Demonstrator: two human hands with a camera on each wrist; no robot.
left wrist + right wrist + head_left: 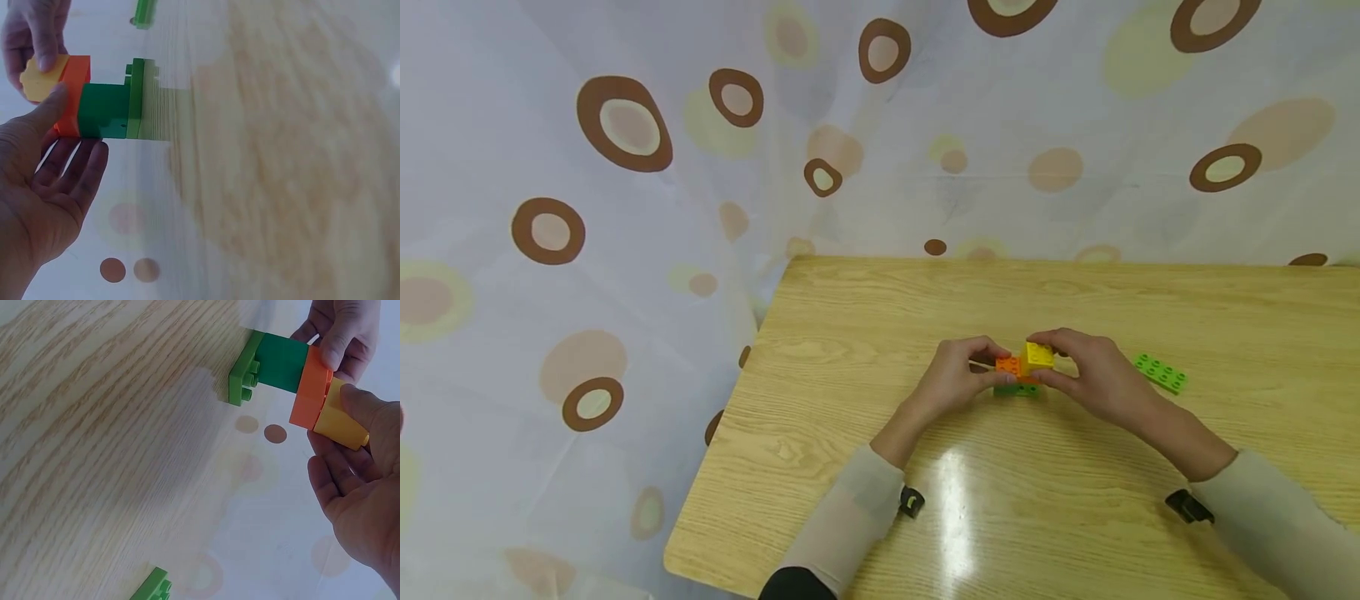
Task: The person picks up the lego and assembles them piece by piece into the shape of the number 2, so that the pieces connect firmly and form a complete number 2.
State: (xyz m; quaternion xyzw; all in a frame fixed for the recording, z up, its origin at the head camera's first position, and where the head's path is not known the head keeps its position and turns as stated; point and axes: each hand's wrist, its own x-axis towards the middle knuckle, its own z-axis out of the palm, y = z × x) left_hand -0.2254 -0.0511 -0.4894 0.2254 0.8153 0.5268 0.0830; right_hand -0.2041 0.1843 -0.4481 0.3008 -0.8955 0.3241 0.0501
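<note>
A small stack of toy building bricks stands on the table. Its base is a light green studded plate (244,370), with a dark green brick (281,362) on it and an orange brick (309,394) above that. My left hand (951,375) pinches the orange brick between thumb and fingers. From the other side, my right hand (1101,375) pinches a yellow brick (1038,356), thumb on one face and fingers opposite. The yellow brick sits over one end of the orange one, slightly tilted against it in the right wrist view.
A second light green studded plate (1161,373) lies on the wooden table (850,333), beyond my right wrist. The table's left edge runs beside a patterned curtain (647,333), which also hangs along the back edge.
</note>
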